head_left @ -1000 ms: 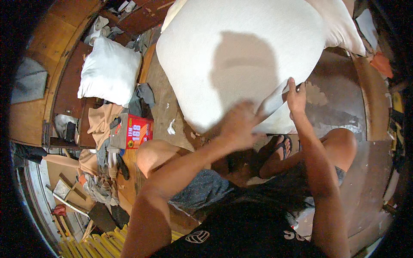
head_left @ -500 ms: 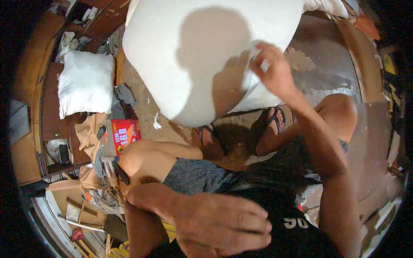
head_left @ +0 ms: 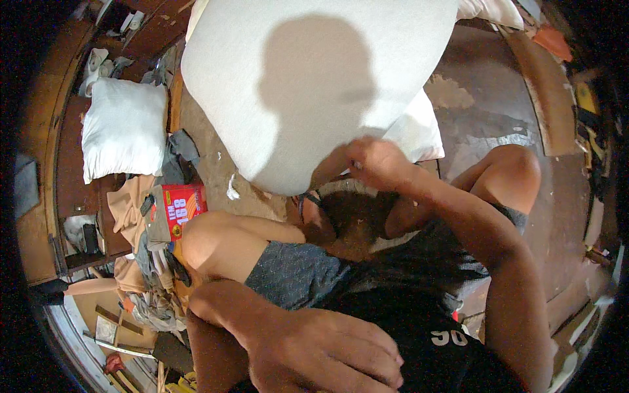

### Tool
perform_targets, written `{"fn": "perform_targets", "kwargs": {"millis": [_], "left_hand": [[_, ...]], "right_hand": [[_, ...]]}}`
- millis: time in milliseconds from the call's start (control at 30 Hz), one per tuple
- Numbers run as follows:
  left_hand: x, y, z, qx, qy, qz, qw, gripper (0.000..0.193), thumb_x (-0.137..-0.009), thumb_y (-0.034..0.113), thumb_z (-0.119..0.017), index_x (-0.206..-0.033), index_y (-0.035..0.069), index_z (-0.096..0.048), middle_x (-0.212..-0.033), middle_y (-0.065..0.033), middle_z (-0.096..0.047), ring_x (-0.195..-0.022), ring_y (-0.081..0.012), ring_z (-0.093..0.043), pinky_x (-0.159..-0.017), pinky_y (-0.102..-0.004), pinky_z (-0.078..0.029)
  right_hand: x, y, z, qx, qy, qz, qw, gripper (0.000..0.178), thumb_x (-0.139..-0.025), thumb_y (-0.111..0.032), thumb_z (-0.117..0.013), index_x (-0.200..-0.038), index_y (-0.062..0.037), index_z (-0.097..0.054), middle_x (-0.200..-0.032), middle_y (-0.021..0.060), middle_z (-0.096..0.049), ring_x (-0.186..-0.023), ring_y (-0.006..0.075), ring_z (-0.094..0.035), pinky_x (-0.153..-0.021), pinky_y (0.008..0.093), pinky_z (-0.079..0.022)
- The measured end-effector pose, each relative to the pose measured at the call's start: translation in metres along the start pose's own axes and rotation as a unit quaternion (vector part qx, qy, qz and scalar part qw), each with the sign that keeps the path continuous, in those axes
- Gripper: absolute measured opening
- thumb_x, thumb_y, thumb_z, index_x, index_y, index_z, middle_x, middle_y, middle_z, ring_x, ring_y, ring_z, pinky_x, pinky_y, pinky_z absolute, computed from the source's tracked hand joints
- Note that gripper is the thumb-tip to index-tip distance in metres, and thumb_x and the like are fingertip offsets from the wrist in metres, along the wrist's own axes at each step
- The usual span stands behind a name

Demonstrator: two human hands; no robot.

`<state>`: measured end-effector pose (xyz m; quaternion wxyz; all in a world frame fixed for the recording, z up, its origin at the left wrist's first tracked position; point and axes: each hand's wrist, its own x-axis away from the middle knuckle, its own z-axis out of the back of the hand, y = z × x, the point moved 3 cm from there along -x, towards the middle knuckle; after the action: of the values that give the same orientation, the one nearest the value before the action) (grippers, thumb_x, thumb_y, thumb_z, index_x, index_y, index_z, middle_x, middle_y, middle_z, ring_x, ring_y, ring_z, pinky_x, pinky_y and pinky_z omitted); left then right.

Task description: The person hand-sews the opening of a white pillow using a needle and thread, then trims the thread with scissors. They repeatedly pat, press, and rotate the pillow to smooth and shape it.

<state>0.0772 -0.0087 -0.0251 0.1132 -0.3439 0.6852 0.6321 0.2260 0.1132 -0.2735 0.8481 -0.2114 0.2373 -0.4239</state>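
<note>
A large white cushion (head_left: 223,85) with a smooth cloth face lies in front of my legs, and my shadow falls across it. Just past its near edge, over the dark gap between my feet, is my right hand (head_left: 377,162). Its fingers are drawn together in a pinch; whatever they may hold is too small or hidden to make out. Close to my black shirt, my left hand (head_left: 321,347) shows its back, the fingers long, side by side and slightly bent. Its thumb and palm are hidden, and I see nothing in it.
A smaller white pillow (head_left: 124,131) rests at the left against brown wooden furniture. Below it are a red printed bag (head_left: 187,209) and heaped cloths (head_left: 141,268). A white scrap (head_left: 232,188) lies on the floor. Brown boards (head_left: 481,72) cover the right side.
My right hand has come down and left, from over the cushion to its near edge, its fingers closing tighter. My left hand has shifted slightly down and left.
</note>
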Motion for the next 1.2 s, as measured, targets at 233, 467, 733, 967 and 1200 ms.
{"fn": "perform_targets", "kwargs": {"millis": [233,467,733,967,1200], "left_hand": [[0.026,0.023,0.093,-0.05,0.163,0.02,0.985,0.038,-0.107,0.027,-0.047,-0.124,-0.005,-0.059,-0.124,-0.0267,-0.063,-0.114,-0.0368,-0.062,-0.102,-0.0462,-0.047],[0.211,-0.014,0.357,-0.284,0.716,0.146,0.62,0.059,-0.099,0.027,-0.061,-0.144,-0.007,-0.045,-0.14,-0.0235,-0.056,-0.127,-0.0288,-0.056,-0.105,-0.0405,-0.045],[0.193,-0.079,0.329,-0.185,0.73,0.361,0.55,0.068,-0.105,0.046,-0.05,-0.149,-0.007,-0.042,-0.146,-0.0253,-0.053,-0.13,-0.0361,-0.055,-0.106,-0.0485,-0.045],[0.175,-0.067,0.308,-0.204,0.765,0.262,0.552,0.053,-0.103,0.033,-0.058,-0.133,-0.012,-0.056,-0.126,-0.0258,-0.066,-0.114,-0.0335,-0.065,-0.094,-0.0454,-0.051],[0.187,-0.076,0.323,-0.211,0.767,0.247,0.553,0.052,-0.102,0.028,-0.06,-0.135,-0.012,-0.054,-0.126,-0.0261,-0.067,-0.112,-0.035,-0.066,-0.094,-0.0462,-0.051]], "right_hand": [[0.002,-0.054,-0.004,-0.092,-0.204,-0.055,0.973,0.018,-0.089,-0.02,-0.066,-0.1,-0.0068,-0.066,-0.101,0.021,-0.069,-0.1,0.0417,-0.067,-0.084,0.0534,-0.054],[-0.047,-0.023,0.027,-0.134,0.12,0.005,0.984,0.016,-0.085,-0.011,-0.076,-0.082,-0.0031,-0.063,-0.125,0.0202,-0.067,-0.109,0.0369,-0.067,-0.09,0.0442,-0.054],[-0.173,-0.011,0.002,-0.01,0.14,0.035,0.989,0.015,-0.082,-0.017,-0.079,-0.084,-0.0046,-0.07,-0.154,0.021,-0.049,-0.147,0.0415,-0.04,-0.115,0.0496,-0.039],[-0.209,-0.02,-0.007,0.07,0.116,0.008,0.991,0.017,-0.08,-0.021,-0.079,-0.088,-0.0064,-0.075,-0.158,0.0234,-0.043,-0.151,0.043,-0.031,-0.121,0.0542,-0.03],[-0.208,0.002,0.002,0.063,-0.007,0.036,0.997,0.063,-0.086,-0.025,-0.077,-0.143,-0.0107,-0.056,-0.161,0.026,-0.035,-0.147,0.0499,-0.032,-0.118,0.0493,-0.036]]}}
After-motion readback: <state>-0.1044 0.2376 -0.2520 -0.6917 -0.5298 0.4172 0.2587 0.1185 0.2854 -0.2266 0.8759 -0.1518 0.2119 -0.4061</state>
